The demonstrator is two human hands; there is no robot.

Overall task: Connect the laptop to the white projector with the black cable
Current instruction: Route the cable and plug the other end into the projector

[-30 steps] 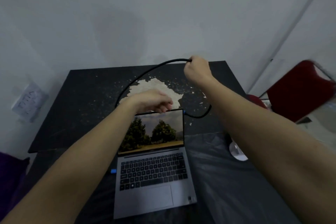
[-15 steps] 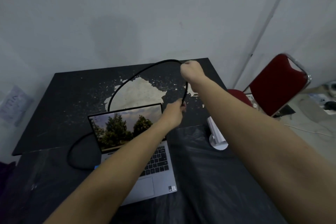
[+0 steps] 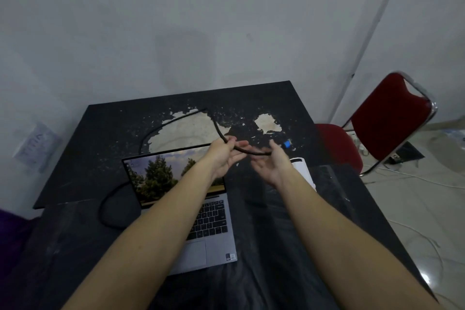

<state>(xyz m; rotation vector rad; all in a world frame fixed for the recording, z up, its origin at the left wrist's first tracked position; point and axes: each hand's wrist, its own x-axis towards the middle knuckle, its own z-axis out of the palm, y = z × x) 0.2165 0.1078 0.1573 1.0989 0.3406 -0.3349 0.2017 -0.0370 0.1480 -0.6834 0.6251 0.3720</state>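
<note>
The grey laptop (image 3: pixel 214 219) stands open on the dark table (image 3: pixel 100 133), its screen showing trees. The black cable (image 3: pixel 161 127) loops out from the laptop's left side, runs behind the screen, arcs over the table and drops into my left hand (image 3: pixel 226 156), which grips it loosely above the screen's right corner. From there it crosses to my right hand (image 3: pixel 274 162), palm up, held between thumb and fingers. Its blue-tipped plug (image 3: pixel 286 144) sticks out past the right hand. The white projector (image 3: pixel 302 168) lies just beyond my right wrist, mostly hidden by it.
The tabletop has large patches of peeled paint behind the laptop. A red chair (image 3: pixel 387 121) with a chrome frame stands to the right of the table. White cords trail on the floor at the right. The wall is close behind the table.
My right hand has come down from over the far table edge to beside my left hand. The cable's arc has dropped lower, and the plug end now shows past my right hand.
</note>
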